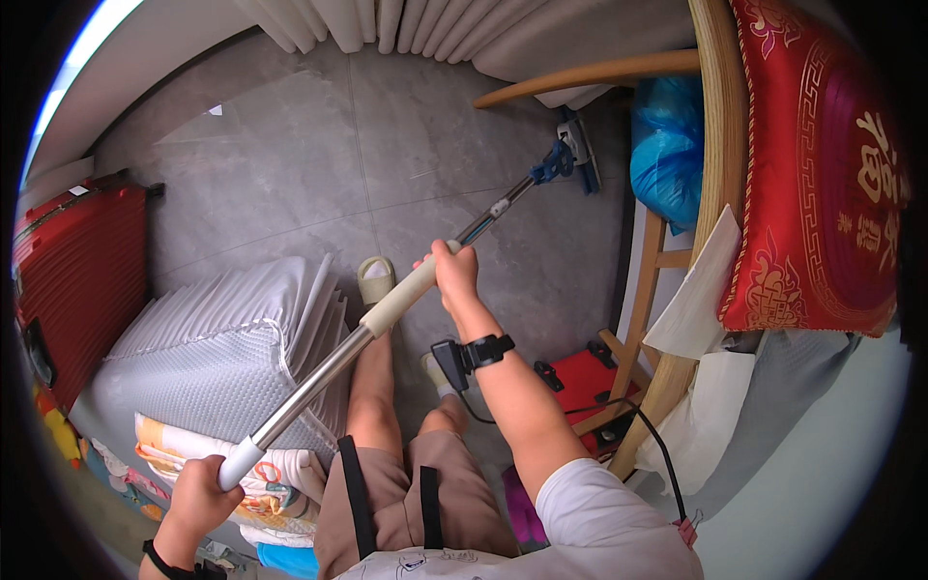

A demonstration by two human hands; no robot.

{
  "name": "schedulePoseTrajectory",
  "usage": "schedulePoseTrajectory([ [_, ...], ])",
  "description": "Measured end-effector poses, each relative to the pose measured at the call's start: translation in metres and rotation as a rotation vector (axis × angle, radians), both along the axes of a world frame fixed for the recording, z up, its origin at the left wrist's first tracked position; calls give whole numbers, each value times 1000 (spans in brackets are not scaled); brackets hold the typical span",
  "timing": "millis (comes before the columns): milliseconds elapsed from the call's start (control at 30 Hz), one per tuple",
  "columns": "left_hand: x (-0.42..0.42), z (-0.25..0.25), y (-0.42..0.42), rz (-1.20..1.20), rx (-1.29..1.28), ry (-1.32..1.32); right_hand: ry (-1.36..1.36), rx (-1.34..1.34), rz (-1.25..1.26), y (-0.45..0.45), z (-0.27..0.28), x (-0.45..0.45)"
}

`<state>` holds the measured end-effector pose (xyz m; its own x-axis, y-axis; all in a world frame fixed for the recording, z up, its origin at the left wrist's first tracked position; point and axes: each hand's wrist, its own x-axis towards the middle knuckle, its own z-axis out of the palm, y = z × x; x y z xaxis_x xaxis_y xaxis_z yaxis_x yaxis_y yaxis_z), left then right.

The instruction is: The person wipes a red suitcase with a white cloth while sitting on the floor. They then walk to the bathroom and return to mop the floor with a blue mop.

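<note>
My left hand (199,496) grips the white end of a mop's handle (312,388) at the lower left. Higher up the pole, my right hand (455,272) is closed around the beige foam sleeve. The steel pole runs diagonally to the upper right. Its blue and white mop head (578,152) rests on the grey tile floor (290,159), close to a wooden leg and a blue plastic bag (667,152). The underside of the mop head is hidden.
A red ribbed suitcase (87,283) stands at left. Folded white padded material (217,333) lies beside my leg, above folded patterned cloths (290,464). Wooden furniture (718,130) bearing a red cushion (812,188) borders the right. Pale curtains (435,29) hang at the back. A cable (652,428) trails from my right wrist.
</note>
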<state>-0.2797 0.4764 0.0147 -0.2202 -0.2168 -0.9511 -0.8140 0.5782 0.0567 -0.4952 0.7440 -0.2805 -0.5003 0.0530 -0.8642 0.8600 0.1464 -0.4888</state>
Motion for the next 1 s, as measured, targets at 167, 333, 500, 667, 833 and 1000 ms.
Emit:
schedulePoseTrajectory([
  [167,50,18,-20,-243,-166,70,-152,-115,-77,-8,31,48],
  [333,7,-12,-14,-278,-202,196,-56,-91,-139,5,12,6],
  [500,-103,-61,-33,-392,-167,380,121,-77,-267,11,-36,-96],
  [667,-140,-89,-40,-237,81,329,-32,-124,-401,11,-64,-142],
  [833,-43,-65,5,-81,168,139,-130,-145,-405,30,-46,-64],
  [1000,101,-2,30,7,193,-74,-205,-113,-252,33,7,66],
])
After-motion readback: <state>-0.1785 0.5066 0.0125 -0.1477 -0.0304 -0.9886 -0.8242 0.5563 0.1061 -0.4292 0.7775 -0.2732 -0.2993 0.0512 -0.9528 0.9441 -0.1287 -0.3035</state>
